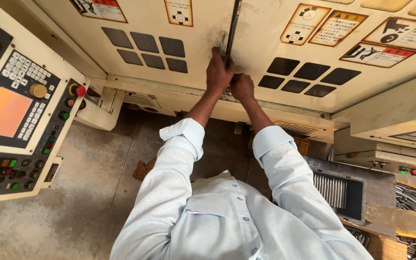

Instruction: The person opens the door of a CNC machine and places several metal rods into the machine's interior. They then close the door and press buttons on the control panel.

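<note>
Item: my left hand [218, 72], fingers curled tight around the metal door handle [224, 45], a narrow worn grey bar set beside the dark vertical seam [233, 24] where the two machine doors meet. Item: my right hand [242, 86], closed into a loose fist just beside the left, pressed at the lower edge of the right door [285, 53]; what it grips, if anything, I cannot tell. Item: doors of cream painted sheet metal, scuffed and grimy near the seam, each bearing a cluster of dark, rounded-square window panes [145, 45] and glossy warning stickers [328, 24] in orange, red and white. Item: control panel [18, 115] at the left edge of the machine, angled, black-faced, with an orange screen [5, 111], grey keypad, round brass-coloured knob and red and green buttons. Item: concrete floor [73, 192], stained and dull. Item: tray of thin steel rods [410, 197], lower right, near a clear plastic bottle [396, 216]. Item: my pale blue shirt sleeves [179, 159], cuffs rolled.
</note>
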